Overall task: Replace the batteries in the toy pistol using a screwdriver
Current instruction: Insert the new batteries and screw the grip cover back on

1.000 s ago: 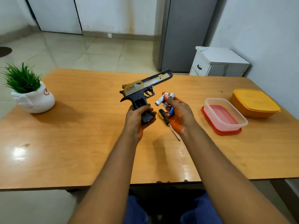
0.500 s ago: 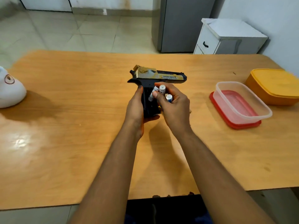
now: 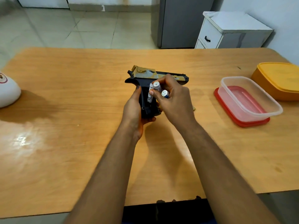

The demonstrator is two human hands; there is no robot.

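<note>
Currently: loading cells into the grip of the toy pistol (image 3: 142, 75). Left hand (image 3: 134, 109) is wrapped around the base of the black grip, thumb up along its rear edge, fingers curled under and closed on it; pistol is held just above the table (image 3: 80, 94), barrel pointing right, grip toward the person.

Right hand (image 3: 174, 101) holds three batteries (image 3: 156, 86). Thumb and forefinger pinch one against the open side of the grip; another sits just behind the thumb tip; a third pokes out between the middle fingers, end cap facing the camera.

Judgement: insertion is under way, no cell visibly seated yet. Do one cell at a time, checking polarity against the bay's markings, which cannot be read from here. Press with the thumb pad until flush. Risk: the spare cells may slip from the crowded fingers. Parking them on the table first would help.

Screwdriver and cover not visible.
</note>
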